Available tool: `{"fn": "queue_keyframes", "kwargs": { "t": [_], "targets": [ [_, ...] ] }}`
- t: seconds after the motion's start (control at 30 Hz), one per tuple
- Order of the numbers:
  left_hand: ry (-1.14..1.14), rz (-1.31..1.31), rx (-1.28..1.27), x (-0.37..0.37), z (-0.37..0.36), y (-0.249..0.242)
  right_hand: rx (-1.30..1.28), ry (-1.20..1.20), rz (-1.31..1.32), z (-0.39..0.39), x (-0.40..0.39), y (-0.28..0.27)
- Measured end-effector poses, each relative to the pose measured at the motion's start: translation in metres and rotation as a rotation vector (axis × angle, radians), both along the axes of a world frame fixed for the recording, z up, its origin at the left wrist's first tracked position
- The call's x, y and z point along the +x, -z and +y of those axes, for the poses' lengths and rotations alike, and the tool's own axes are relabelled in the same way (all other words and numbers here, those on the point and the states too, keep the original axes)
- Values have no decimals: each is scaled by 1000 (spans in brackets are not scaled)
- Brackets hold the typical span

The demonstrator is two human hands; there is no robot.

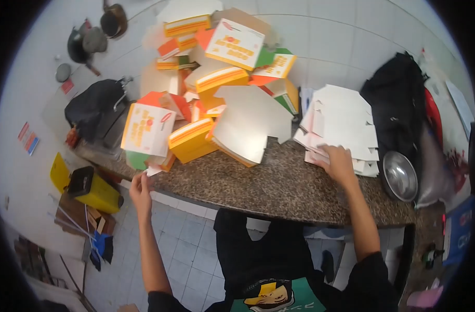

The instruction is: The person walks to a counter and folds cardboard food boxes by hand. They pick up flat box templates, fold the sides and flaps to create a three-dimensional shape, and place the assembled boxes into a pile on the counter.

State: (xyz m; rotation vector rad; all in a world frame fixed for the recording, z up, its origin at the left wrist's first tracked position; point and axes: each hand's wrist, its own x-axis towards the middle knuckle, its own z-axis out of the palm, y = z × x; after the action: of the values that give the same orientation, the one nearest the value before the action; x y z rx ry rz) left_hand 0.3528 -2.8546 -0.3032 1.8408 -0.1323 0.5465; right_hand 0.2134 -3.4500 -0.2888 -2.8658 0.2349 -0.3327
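Folded cartons (190,140) in yellow, orange and white are heaped on the granite counter (232,179). At the heap's lower left lies a white-faced carton (149,129) with yellow lettering. My left hand (140,188) is at a small white flap beside that carton, its fingers pressed together on the flap. To the right is a stack of flat white cardboard blanks (339,122). My right hand (337,162) rests at the front left corner of this stack, fingers over the edge of the blanks and thumb near their side.
A metal bowl (400,176) and a black bag (396,104) stand right of the blanks. A dark-covered item (92,106) is by the sink at left. Pans (80,46) hang on the wall. A yellow bin (97,191) stands on the floor.
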Motion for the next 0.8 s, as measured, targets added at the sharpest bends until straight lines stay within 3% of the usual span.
{"fn": "queue_keyframes", "kwargs": {
  "t": [0.07,0.17,0.27,0.3,0.43,0.5,0.63,0.7,0.73,0.77,0.8],
  "targets": [
    [17,39,-53,-23,-8,6,125,-61,-24,-16,-1,-19],
    [-32,140,-114,-46,-1,31,-181,-24,-137,-36,0,-22],
    [-20,170,-136,-57,-1,53,-142,-147,34,-79,13,-6],
    [20,206,-151,-69,-9,56,-89,-229,42,-93,21,7],
    [148,305,-183,-106,-40,65,-40,-157,67,-97,18,-2],
    [204,351,-216,-124,-54,70,-189,-300,-76,-118,25,20],
    [315,429,-257,-158,-90,90,-75,-223,-20,-108,22,6],
    [385,439,-219,-174,-106,116,-79,-325,5,-108,23,7],
    [435,479,-21,-180,-114,126,-80,-317,-2,-111,22,6],
    [483,512,181,-186,-123,137,91,-325,-26,-115,22,2],
    [490,500,184,-195,-138,154,261,-336,-52,-119,22,-2]
  ]
}}
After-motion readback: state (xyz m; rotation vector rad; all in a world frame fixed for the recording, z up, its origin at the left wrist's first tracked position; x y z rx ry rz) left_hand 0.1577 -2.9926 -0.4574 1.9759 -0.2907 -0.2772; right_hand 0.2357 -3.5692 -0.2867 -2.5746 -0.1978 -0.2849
